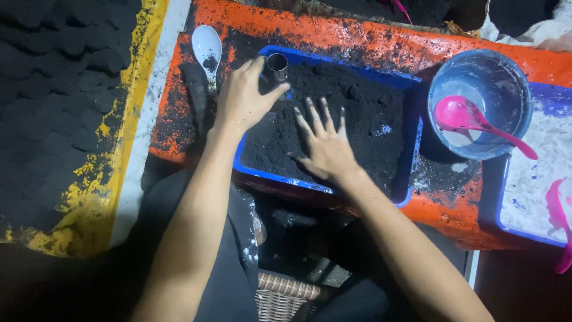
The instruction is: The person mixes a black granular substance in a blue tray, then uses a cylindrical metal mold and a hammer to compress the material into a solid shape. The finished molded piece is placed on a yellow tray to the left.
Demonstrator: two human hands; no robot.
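Left hand (243, 98) pinching a small metal cup (277, 65) at the blue tray (333, 188) corner, right hand (325, 146) flat, fingers spread, on black powder (369, 101) (dark and crumbly), white spoon (207, 48) just beyond the left hand, pink spoon (471, 119) in a bowl (512, 77) beside the right hand

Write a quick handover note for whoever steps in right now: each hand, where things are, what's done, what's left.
Left hand: holds a small metal cup at the blue tray's far left corner.
Right hand: open, flat on the black powder in the tray.
White spoon lies left of the tray; bowl with pink spoon sits right.
Done: dark pressed rounds lie at far left.
Left: the tray is full of powder.
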